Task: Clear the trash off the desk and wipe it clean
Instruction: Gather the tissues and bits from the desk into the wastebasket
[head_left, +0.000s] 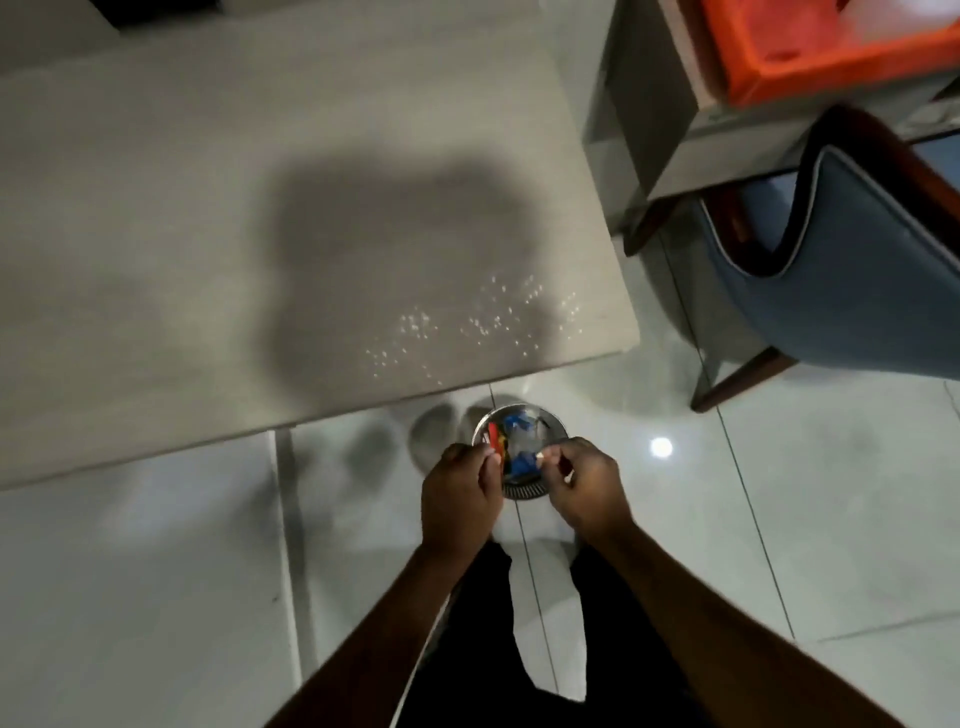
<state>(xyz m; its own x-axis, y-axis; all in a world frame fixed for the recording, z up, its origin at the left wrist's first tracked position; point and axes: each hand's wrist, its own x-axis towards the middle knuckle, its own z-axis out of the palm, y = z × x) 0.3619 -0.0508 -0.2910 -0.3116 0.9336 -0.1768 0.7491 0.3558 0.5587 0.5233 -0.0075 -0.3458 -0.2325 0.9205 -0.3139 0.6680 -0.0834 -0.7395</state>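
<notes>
Trash (511, 441), red and blue scraps, lies inside a small round metal bin (519, 491) on the tiled floor (779, 519), just below the bench (208, 234) edge. Left hand (460, 501), at 9 o'clock of the bin, and right hand (587, 488), at 3 o'clock, both have curled fingers over its rim; whether either grips anything cannot be told. White crumbs (467, 322) dot the bench near its 5 o'clock corner.

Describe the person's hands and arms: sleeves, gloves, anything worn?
Both arms are bare to the frame edge: no sleeves visible. Left hand and right hand have no gloves. No watch, bracelet or ring visible, though the frame is a bit blurry. Short, light fingernails show at the fingertips.
</notes>
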